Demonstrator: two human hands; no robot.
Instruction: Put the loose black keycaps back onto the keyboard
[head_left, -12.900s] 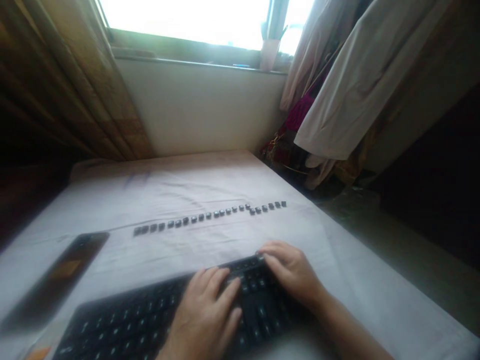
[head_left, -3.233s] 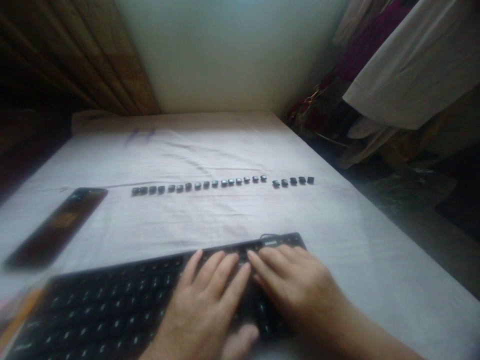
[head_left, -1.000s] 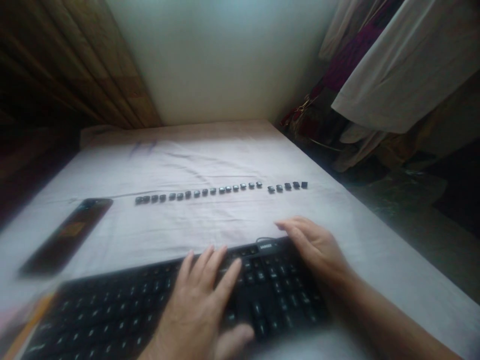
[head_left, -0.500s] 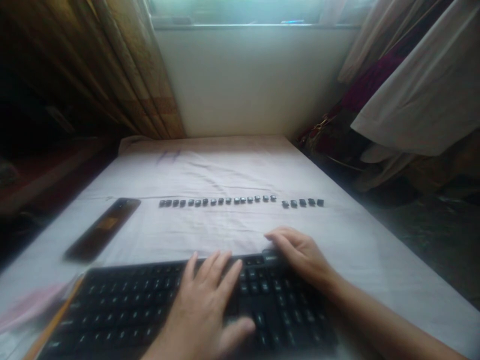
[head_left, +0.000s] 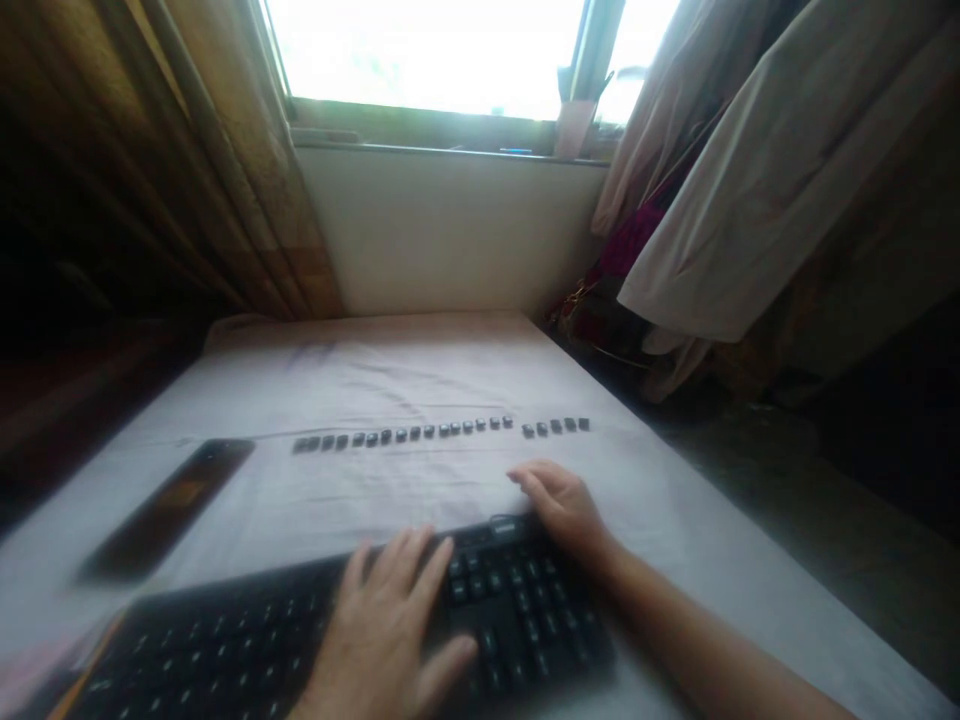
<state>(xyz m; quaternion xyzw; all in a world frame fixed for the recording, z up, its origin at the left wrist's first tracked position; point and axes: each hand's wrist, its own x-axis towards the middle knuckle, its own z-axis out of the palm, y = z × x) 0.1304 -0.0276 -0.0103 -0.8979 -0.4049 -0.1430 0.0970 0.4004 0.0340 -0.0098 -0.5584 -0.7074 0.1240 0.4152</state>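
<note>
A black keyboard [head_left: 202, 625] lies across the near part of the cloth-covered surface. My left hand [head_left: 382, 620] rests on it with fingers spread, holding nothing. At its far right corner is my right hand [head_left: 559, 500], fingers curled and pressed together; whatever they may hold is hidden. Beyond the keyboard, several small dark keycaps [head_left: 429, 432] stand in a long row. A shorter group of keycaps [head_left: 556, 426] lies just right of that row.
A dark phone [head_left: 169, 510] lies left of the keycaps on the white cloth [head_left: 360, 365]. Something pink [head_left: 37, 670] sits at the near left. Curtains [head_left: 225, 160] and hanging clothes [head_left: 720, 200] flank the window. The surface's right edge drops to the floor.
My view has tilted up and turned right, bringing more of the window in. The keyboard appears more slanted. Both hands stay at about the same places on it; the keycap rows look unchanged.
</note>
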